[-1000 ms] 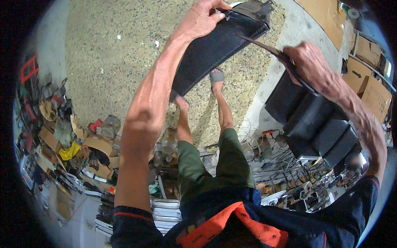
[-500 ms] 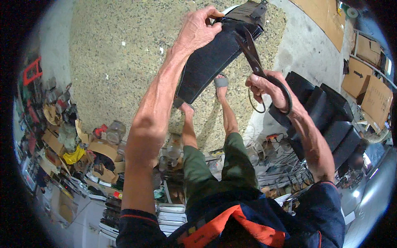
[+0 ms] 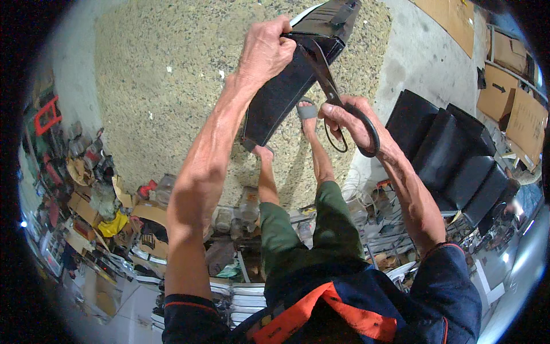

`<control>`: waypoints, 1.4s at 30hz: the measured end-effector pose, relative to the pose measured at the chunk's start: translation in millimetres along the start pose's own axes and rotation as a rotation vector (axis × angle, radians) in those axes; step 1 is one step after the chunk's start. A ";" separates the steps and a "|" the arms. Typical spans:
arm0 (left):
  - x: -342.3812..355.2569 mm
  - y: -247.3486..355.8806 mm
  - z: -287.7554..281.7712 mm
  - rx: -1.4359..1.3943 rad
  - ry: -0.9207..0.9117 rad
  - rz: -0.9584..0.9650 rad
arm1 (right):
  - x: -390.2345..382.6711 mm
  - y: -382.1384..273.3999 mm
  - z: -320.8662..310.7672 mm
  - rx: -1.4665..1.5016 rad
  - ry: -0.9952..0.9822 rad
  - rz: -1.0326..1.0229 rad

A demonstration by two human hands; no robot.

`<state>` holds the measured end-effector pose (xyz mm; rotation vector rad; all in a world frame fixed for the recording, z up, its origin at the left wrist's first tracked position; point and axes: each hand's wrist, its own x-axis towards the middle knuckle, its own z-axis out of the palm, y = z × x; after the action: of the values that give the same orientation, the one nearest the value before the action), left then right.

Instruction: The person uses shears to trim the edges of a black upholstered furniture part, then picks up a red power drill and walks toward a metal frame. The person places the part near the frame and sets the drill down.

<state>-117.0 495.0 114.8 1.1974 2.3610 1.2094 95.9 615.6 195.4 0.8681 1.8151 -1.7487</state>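
Note:
My left hand (image 3: 266,49) grips a long black leather-like piece (image 3: 269,106) by its side near the upper end, where a wrinkled flap with a white strip along one edge sticks up. My right hand (image 3: 349,120) is closed on the handles of large dark scissors (image 3: 325,74). Their blades lie slightly apart over the piece, tips just right of my left fingers, close to the seam under the flap. The lower end of the piece hangs down over my left foot.
A speckled mat (image 3: 154,97) lies under my sandaled feet. Stacked black padded pieces (image 3: 435,149) stand at right, near cardboard boxes (image 3: 495,100) and a flat cardboard sheet (image 3: 447,20). Mixed clutter, with a yellow item (image 3: 113,225) and red frame (image 3: 47,114), fills the left and lower floor.
My right hand and the scissors have swung left from beside the piece, bringing the blade tips near my left fingers. My left hand has shifted slightly left and down with the piece.

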 end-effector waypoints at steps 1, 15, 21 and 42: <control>-1.4 -2.1 -4.1 -0.065 -0.029 -0.045 | 1.5 1.5 2.1 -0.039 0.016 0.017; 0.8 -20.9 -18.2 -0.242 -0.213 -0.167 | 19.9 3.1 35.5 0.223 0.033 -0.015; -4.9 -14.5 -17.0 -0.284 -0.171 -0.188 | 17.2 -21.7 44.0 0.213 0.099 0.046; -3.3 -23.3 -17.2 -0.358 -0.182 -0.250 | 39.5 10.7 58.3 -0.285 0.381 -0.243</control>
<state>-137.1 475.1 107.5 0.8308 1.9842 1.3033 71.1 562.2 155.2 0.9397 2.4371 -1.4756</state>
